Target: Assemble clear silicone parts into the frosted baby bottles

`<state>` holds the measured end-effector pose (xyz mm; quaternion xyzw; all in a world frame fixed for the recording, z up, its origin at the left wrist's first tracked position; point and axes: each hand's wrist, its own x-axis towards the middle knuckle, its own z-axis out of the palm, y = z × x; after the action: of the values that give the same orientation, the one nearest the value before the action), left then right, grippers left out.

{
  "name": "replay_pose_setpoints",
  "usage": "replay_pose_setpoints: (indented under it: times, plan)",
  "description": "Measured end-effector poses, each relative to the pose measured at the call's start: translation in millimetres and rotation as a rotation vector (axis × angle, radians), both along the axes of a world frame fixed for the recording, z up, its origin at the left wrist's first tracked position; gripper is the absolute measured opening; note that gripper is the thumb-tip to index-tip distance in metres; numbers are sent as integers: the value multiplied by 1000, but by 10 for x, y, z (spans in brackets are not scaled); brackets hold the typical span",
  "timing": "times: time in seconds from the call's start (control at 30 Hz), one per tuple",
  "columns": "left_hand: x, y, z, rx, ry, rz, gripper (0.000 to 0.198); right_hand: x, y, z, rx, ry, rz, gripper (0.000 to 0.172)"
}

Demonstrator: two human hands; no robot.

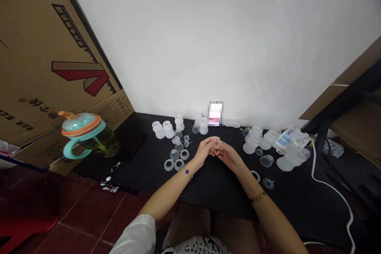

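Note:
Above the middle of the black table, my left hand (205,147) and my right hand (229,156) meet, fingers closed round a translucent screw ring (217,142). Whether a smaller part sits inside that ring I cannot tell. Left of my hands lie loose rings (179,165) and clear domed caps (174,155), with white bottles (158,130) standing behind them. On the right are capped white bottles (253,143), a clear dome (266,161) and another ring (255,176), close to my right forearm.
A lit phone screen (215,113) leans at the wall. At left stand a teal-handled jug (89,135) and a large cardboard box (53,59); a keychain (110,184) hangs over the table edge. A white cable (323,184) runs down from a white-and-blue device (290,139).

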<state>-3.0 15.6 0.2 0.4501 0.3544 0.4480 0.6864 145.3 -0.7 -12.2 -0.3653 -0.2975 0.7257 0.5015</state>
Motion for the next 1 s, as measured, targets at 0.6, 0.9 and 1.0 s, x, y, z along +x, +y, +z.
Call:
replay_pose_setpoints:
  times: [0.6, 0.9, 1.0]
  plan:
    - [39, 9, -68, 67, 81, 13, 60, -49, -4, -2, 34, -30, 1, 38]
    - [36, -6, -35, 78, 67, 37, 54, -86, -16, 22, -10, -33, -56, 38]
    - [37, -7, -38, 89, 77, 40, 53, -81, -2, -14, -17, -44, -68, 37]
